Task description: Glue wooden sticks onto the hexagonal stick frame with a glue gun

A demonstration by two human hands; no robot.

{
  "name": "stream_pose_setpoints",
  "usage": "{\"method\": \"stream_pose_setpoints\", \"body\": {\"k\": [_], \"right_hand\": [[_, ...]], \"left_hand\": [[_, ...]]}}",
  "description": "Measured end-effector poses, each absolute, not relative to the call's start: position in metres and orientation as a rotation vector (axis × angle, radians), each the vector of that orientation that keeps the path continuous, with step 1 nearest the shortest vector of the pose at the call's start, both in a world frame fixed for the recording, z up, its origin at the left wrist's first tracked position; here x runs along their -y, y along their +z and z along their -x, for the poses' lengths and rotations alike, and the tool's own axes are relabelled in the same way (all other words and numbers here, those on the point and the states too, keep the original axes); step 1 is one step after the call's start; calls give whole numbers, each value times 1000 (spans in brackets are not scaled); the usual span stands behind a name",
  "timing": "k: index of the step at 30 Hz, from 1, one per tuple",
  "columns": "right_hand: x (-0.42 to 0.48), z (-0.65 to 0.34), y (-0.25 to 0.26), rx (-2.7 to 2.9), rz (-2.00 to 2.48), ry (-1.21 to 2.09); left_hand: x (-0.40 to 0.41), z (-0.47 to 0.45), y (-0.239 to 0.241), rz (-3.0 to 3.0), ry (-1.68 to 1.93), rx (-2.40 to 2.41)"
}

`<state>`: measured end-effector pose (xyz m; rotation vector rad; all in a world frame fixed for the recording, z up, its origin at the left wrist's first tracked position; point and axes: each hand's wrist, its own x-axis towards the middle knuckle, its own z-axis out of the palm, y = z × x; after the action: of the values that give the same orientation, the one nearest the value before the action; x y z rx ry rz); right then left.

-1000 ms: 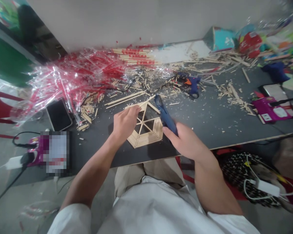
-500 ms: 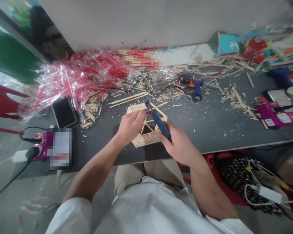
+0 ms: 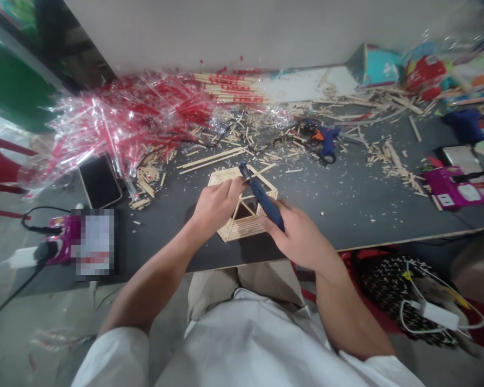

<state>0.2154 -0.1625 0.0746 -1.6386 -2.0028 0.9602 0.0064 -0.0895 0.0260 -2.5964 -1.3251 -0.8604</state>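
A hexagonal frame of thin wooden sticks (image 3: 242, 230), with spokes meeting near its middle, lies by the table's front edge. My right hand (image 3: 300, 236) is closed around the blue handles of a pair of pliers (image 3: 262, 199), their head over the frame. Pinched in the fingers of my left hand (image 3: 220, 201) is a thin wooden stick (image 3: 264, 171), which crosses at the head of the pliers and sticks out to the right. My left fingertips and the exact bite of the jaws are partly hidden.
Two long sticks (image 3: 213, 159) lie beyond the frame. Farther back are offcuts (image 3: 242, 129), red-and-clear wrappers (image 3: 145, 113) and a blue glue gun (image 3: 326, 141). A phone (image 3: 100, 181) and a purple power strip (image 3: 60, 239) sit left; another purple strip (image 3: 454, 187) lies right.
The view has shifted slightly. Both hands, the pliers and the frame stay in nearly the same place relative to each other.
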Motion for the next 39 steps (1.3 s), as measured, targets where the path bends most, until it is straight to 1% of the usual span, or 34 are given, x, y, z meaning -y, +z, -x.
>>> {"method": "stream_pose_setpoints", "body": {"k": [11, 17, 26, 39], "right_hand": [[159, -217, 75, 1984, 1637, 1012], [161, -214, 76, 1983, 1660, 973], [154, -206, 83, 2034, 2011, 959], [126, -210, 87, 2226, 1845, 1079]], "left_hand": [[90, -7, 31, 2604, -789, 1322], [91, -7, 31, 2619, -789, 1361], [91, -9, 29, 2641, -752, 1328], [86, -4, 23, 2615, -729, 1610]]}}
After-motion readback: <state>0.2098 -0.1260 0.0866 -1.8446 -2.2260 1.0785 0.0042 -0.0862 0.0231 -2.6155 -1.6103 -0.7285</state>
